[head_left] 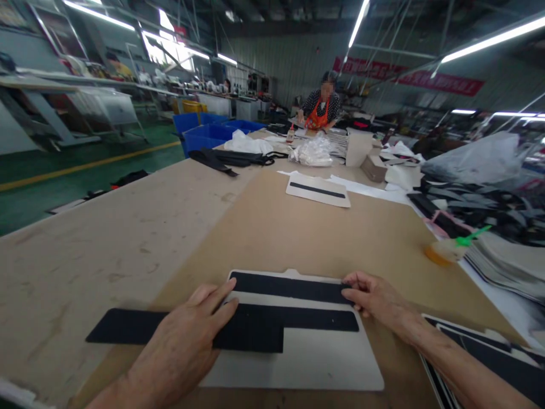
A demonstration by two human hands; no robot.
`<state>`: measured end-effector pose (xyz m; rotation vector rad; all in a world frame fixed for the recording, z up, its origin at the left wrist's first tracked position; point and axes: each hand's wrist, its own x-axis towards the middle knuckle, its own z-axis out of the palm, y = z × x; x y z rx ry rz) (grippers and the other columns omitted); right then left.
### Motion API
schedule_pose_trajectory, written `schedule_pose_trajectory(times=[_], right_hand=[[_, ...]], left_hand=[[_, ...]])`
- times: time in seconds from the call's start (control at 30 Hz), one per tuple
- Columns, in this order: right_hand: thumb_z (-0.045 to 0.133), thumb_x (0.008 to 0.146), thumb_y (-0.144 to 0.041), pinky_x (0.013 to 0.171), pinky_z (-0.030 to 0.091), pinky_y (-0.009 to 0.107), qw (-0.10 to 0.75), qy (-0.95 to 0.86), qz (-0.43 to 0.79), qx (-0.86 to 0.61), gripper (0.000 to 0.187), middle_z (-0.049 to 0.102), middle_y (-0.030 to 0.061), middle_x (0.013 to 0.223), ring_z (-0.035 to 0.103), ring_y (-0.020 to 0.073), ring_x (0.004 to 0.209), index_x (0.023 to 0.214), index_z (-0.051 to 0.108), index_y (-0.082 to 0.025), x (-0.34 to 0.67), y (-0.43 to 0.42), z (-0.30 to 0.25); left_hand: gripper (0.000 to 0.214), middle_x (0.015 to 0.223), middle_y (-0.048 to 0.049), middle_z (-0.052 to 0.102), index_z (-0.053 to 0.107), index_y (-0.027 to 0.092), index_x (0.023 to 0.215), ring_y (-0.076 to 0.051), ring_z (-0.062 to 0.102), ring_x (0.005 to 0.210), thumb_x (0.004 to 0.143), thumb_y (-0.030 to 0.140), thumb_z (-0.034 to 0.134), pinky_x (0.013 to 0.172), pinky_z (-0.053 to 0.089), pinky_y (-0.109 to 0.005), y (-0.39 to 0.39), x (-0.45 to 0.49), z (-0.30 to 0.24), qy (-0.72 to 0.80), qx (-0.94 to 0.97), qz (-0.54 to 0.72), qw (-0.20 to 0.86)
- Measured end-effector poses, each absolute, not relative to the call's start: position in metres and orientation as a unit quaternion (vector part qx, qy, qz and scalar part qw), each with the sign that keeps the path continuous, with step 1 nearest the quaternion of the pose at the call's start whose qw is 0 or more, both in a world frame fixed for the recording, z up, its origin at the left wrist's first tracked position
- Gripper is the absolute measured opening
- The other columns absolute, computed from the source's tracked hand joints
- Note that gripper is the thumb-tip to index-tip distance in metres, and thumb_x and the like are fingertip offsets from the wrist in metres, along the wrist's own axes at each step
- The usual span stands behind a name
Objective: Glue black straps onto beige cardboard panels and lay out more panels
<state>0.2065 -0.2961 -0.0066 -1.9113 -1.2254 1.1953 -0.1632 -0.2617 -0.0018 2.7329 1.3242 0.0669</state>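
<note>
Upper black strip (289, 287): long axis left-right | left hand (185, 326): unclenched, fingertip at left end | right hand (371, 296): pinching right end

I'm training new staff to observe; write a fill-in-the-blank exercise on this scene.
The right hand pinches the ____ end of the upper black strip.
The nearer bottle has a ____ nozzle.
The person across the table wears an ____ apron.
The farther pale panel bears a ____ strip.
Missing words: right; green; orange; black.

Flat pale board (332, 360) beneath long black strips (289, 287), one well past its left edge
</note>
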Motion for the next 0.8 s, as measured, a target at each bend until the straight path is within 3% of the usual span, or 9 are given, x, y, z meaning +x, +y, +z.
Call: schedule_pose_trajectory(times=[0.27, 0.6, 0.8], right_hand=[[0.060, 0.074, -0.036, 0.046, 0.032, 0.021, 0.292, -0.493, 0.367, -0.733, 0.017, 0.052, -0.0062, 0.058, 0.045, 0.0083, 0.050, 0.081, 0.059, -0.021, 0.205, -0.294, -0.008], [0.056, 0.079, -0.031, 0.047, 0.039, 0.024, 0.273, -0.485, 0.359, -0.749, 0.010, 0.053, -0.0055, 0.061, 0.050, 0.0104, 0.049, 0.083, 0.058, -0.022, 0.199, -0.292, -0.010], [0.059, 0.079, -0.029, 0.058, 0.041, 0.028, 0.214, -0.531, 0.268, -0.775, 0.007, 0.058, -0.0028, 0.065, 0.054, 0.0139, 0.059, 0.081, 0.060, -0.022, 0.195, -0.289, -0.003]], left_hand=[[0.073, 0.150, -0.0040, 0.045, 0.062, 0.023, 0.124, -0.028, 0.049, 0.125, 0.057, 0.000, 0.045, 0.104, 0.048, -0.048, -0.262, -0.163, -0.001, 0.434, 0.900, 0.015, 0.043], [0.073, 0.152, -0.0028, 0.042, 0.063, 0.024, 0.123, -0.029, 0.049, 0.126, 0.057, 0.000, 0.045, 0.104, 0.047, -0.050, -0.258, -0.165, -0.006, 0.433, 0.900, 0.012, 0.043], [0.072, 0.152, -0.0017, 0.042, 0.062, 0.025, 0.125, -0.028, 0.048, 0.128, 0.059, 0.000, 0.045, 0.107, 0.046, -0.049, -0.261, -0.163, -0.002, 0.440, 0.897, -0.003, 0.047]])
